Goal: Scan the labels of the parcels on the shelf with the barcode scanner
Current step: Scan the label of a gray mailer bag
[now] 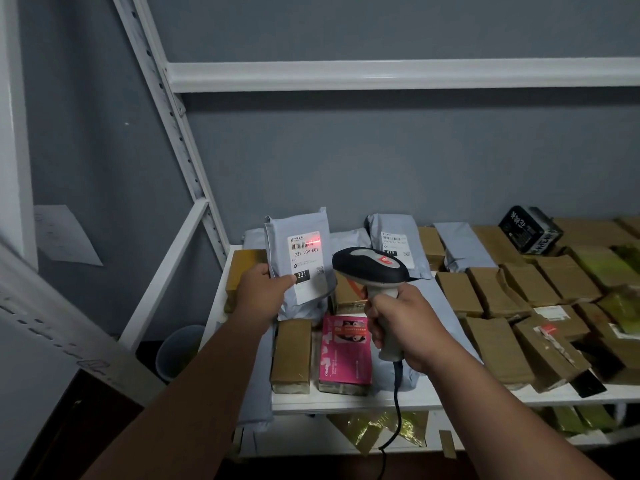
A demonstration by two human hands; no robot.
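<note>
My left hand [261, 289] grips a grey poly-bag parcel [298, 226] by its lower left corner and holds it upright above the shelf [349, 403]. Its white label [306, 263] reads 231-239-K01, and a red scan spot glows on the barcode at the label's top. My right hand [403, 327] grips the handle of a grey and black barcode scanner [372, 268]. The scanner's head points at the label from just to the right. A black cable hangs from the handle.
The white shelf carries several brown taped boxes [495, 344], a pink box [346, 351], another grey bag with a label [398, 247] and a black box [530, 230] at the back right. A grey bin [180, 351] stands on the floor to the left. An upper shelf beam [381, 76] crosses overhead.
</note>
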